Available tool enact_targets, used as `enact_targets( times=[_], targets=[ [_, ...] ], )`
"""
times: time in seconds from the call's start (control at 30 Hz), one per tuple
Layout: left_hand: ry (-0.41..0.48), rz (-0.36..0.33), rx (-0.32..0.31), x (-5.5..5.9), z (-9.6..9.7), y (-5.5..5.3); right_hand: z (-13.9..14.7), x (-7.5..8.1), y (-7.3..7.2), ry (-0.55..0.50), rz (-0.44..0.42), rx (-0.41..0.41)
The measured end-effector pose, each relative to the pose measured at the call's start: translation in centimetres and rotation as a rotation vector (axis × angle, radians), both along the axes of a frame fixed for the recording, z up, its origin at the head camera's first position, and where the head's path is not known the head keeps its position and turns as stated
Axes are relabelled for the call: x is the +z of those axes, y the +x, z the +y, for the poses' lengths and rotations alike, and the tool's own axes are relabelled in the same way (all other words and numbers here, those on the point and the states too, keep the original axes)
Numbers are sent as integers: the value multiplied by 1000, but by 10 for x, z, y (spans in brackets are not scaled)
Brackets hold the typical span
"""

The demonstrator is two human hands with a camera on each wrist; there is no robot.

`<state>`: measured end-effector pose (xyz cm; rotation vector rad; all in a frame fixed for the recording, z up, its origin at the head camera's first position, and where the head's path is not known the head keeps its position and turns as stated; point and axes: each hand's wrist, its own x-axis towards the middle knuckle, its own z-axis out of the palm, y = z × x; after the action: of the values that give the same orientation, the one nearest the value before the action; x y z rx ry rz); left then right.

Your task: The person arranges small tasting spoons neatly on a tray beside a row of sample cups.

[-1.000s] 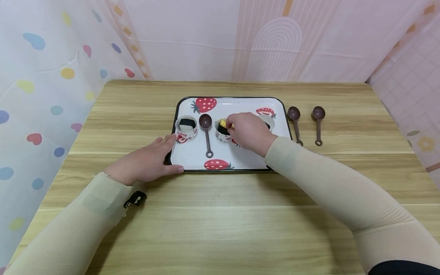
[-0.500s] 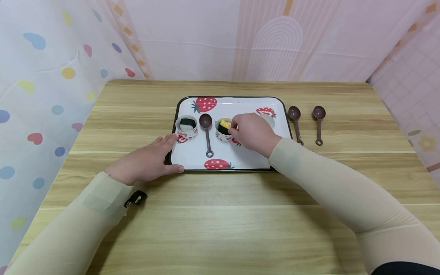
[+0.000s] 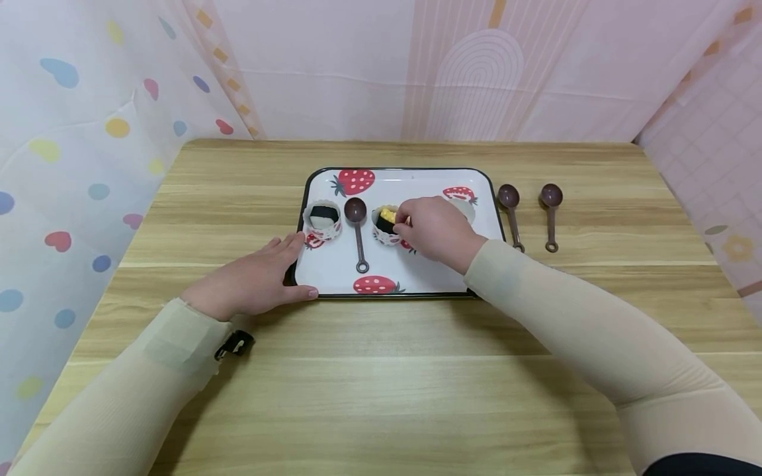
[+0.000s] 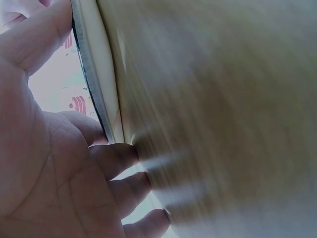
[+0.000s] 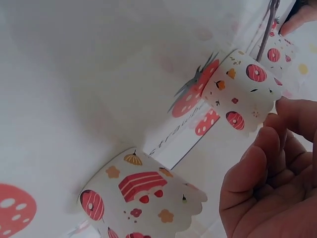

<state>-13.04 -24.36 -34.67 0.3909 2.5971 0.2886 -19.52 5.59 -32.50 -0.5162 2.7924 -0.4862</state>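
My left hand [image 3: 253,277] rests on the left edge of a white strawberry-patterned tray [image 3: 423,281], thumb along its front rim. In the left wrist view its fingers are spread against the tray's side. My right hand [image 3: 439,228] reaches into the middle paper cup [image 5: 242,89], thumb and fingers pinching the right end of a sushi piece [image 3: 387,223] with yellow topping and a black seaweed band. Fingers cover part of it; the cup's wall hides it in the right wrist view. A brown measuring spoon [image 3: 356,228] lies left of this cup.
Another paper cup [image 3: 324,233] at the tray's left holds a rice ball with seaweed. A third cup [image 5: 143,198] stands at the right, partly behind my right hand in the head view. Two brown spoons [image 3: 509,205] lie on the wooden table [image 3: 381,390] right of the tray.
My right hand has shifted slightly right, uncovering more of the sushi's yellow topping, and has barely moved in the last half second. The left hand stays put.
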Motion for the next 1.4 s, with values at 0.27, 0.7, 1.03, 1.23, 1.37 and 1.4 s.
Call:
enact_targets(
  times=[0.27, 0.7, 1.03, 1.23, 1.37, 1.4],
  targets=[
    [0, -2, 1, 1, 0, 0, 3, 1, -1, 25, -21, -27],
    [-5, -11, 6, 1, 0, 0, -1, -2, -2, 26, 1, -27],
    [0, -6, -4, 0, 0, 0, 5, 2, -5, -26, -30, -93],
    [-3, -7, 1, 1, 1, 0, 15, 7, -6, -41, -3, -100],
    [-2, -9, 1, 2, 1, 0, 20, 7, -6, -43, 0, -97],
    [-2, -9, 0, 2, 2, 0, 21, 6, -6, -47, 0, -99]
  ],
)
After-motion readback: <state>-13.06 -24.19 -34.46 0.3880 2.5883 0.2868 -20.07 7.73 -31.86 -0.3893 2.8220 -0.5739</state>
